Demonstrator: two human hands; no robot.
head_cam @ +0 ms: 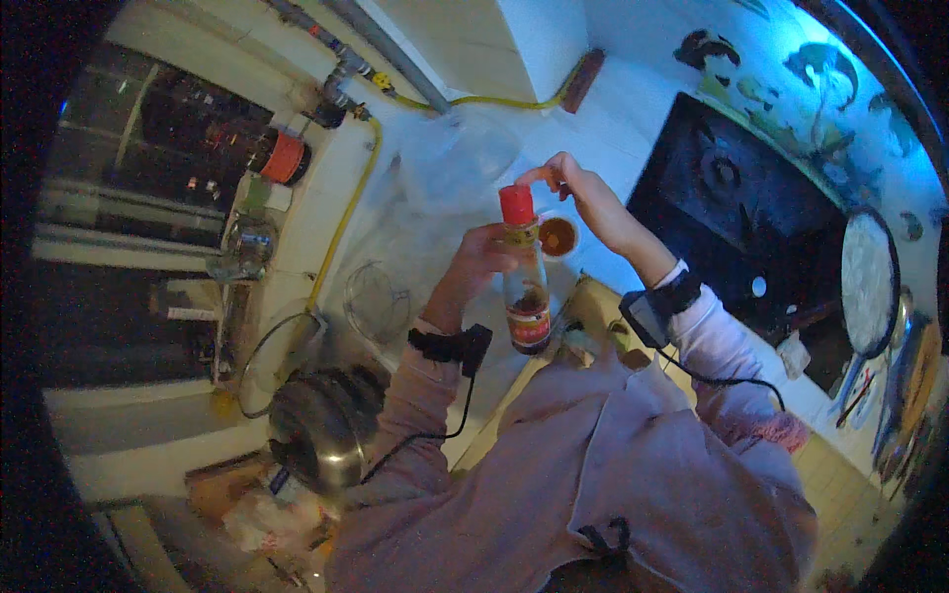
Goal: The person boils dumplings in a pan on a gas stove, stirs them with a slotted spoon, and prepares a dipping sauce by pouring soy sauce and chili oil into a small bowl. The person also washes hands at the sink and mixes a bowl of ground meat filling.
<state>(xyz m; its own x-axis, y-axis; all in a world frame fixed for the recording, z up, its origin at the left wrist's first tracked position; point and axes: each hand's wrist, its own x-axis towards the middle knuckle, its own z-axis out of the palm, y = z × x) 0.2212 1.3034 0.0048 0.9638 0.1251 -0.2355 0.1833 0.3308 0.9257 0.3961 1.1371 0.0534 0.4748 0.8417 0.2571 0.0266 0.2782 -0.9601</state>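
My left hand (482,259) is closed around the neck of a glass condiment bottle (528,285). The bottle has a red cap (517,205), a printed label and dark contents low down; it stands nearly upright in the view. My right hand (567,178) holds nothing, its forefinger stretched out to the top edge of the cap. Whether the fingertip touches the cap, I cannot tell. Just right of the bottle neck is a small white bowl (569,254) with brown liquid in it. Each wrist wears a black strap with a device and a cable.
A black glass cooktop (689,178) lies to the right, with a round pan-like item with a dark rim (869,282) beyond it. Metal cookware (326,422) stands by my left forearm. A yellow hose (345,237) runs along the wall. Jars (252,244) line the windowsill.
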